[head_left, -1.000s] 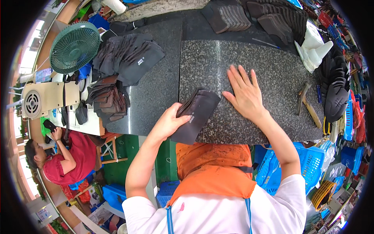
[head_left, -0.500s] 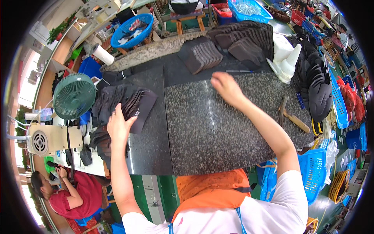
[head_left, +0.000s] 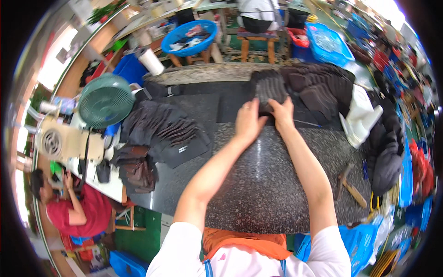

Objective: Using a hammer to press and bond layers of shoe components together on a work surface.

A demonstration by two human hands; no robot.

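Observation:
Both hands are together at the far edge of the speckled stone slab [head_left: 258, 184]. A fanned stack of dark, flat cut pieces [head_left: 270, 87], fabric or leather-like, is held between them. My left hand [head_left: 249, 121] is closed on the stack's near left side, its thumb pointing toward the right. Gripping the near right side is my right hand [head_left: 282, 113], fingers partly hidden by the pieces. On the left of the table lies a larger pile of similar dark pieces [head_left: 161, 124], with a flat black piece [head_left: 184, 150] at its near end.
More dark pieces [head_left: 318, 92] are stacked behind my right hand. A white shoe-last-like form [head_left: 360, 117] stands at the right, above a hammer [head_left: 353, 189]. A green fan [head_left: 106, 100] is at the left. A seated person in red [head_left: 85, 207] is beyond it.
My left hand has left the pile on the left and come to the stack at the back. My right hand has moved onto that stack too. The view has shifted.

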